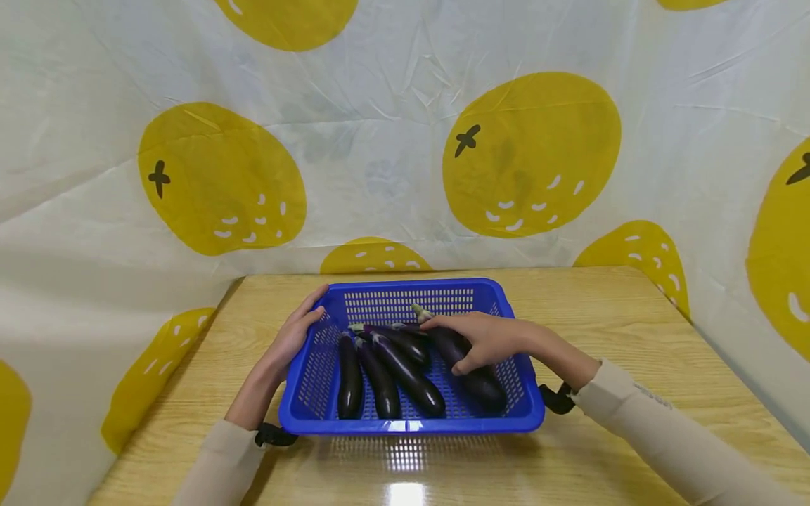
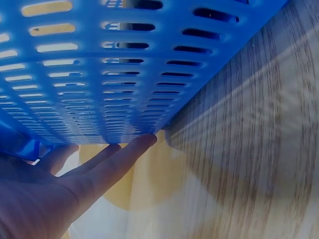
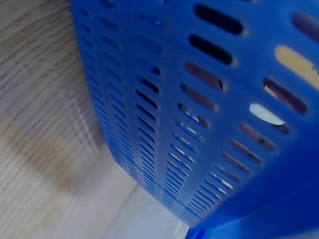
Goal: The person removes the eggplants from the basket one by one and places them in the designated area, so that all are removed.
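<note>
A blue plastic basket (image 1: 405, 426) with slotted walls holds several dark purple eggplants (image 1: 408, 376) with pale green stems. My left hand (image 1: 294, 337) holds the basket's left side near the far corner. Its thumb lies over the rim, and in the left wrist view its fingers (image 2: 117, 167) stretch along the outer wall. Reaching over the right wall, my right hand (image 1: 484, 341) grips the thickest eggplant (image 1: 484, 393) from above, thumb on its near left side. Its other fingers are partly hidden. In the right wrist view the basket wall (image 3: 164, 99) covers that hand.
The basket stands on a light wood-grain table (image 1: 620, 337). Behind and beside the table hangs a white cloth (image 1: 380, 176) printed with large yellow fruit. Dark wrist straps (image 1: 276, 436) sit at both cuffs, just outside the basket.
</note>
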Demonstrator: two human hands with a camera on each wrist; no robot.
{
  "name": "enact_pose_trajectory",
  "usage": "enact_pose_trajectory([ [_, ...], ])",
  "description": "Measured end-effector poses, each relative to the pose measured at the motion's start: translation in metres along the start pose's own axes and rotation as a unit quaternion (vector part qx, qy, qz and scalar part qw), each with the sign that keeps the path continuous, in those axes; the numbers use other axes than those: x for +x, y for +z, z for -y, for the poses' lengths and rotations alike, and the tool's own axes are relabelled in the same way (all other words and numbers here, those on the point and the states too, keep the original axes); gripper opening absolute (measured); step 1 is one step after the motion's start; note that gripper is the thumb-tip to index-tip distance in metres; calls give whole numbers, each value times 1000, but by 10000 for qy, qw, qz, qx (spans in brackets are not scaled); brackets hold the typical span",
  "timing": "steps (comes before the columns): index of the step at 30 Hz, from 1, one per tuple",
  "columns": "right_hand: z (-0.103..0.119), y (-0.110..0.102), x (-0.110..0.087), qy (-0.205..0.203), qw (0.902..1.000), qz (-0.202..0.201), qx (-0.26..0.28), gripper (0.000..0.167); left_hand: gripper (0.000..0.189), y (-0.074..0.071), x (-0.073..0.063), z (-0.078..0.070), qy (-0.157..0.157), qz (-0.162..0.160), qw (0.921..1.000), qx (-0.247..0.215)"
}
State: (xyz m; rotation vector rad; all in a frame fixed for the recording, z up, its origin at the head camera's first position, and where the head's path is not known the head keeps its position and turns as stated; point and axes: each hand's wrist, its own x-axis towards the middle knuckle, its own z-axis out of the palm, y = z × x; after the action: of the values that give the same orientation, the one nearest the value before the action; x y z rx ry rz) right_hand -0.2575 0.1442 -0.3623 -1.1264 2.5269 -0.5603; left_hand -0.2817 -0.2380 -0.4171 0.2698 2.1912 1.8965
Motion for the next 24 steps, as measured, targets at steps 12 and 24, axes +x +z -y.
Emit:
enact_pose_trajectory([
  [12, -8, -5, -15, -463, 9944, -733, 604, 58, 54, 0, 1, -1, -100, 4, 9999, 35],
  [24, -11, -16, -32, -168, 9859, -1219, 1138, 56, 54, 0, -1, 3, 68, 87, 9999, 32],
])
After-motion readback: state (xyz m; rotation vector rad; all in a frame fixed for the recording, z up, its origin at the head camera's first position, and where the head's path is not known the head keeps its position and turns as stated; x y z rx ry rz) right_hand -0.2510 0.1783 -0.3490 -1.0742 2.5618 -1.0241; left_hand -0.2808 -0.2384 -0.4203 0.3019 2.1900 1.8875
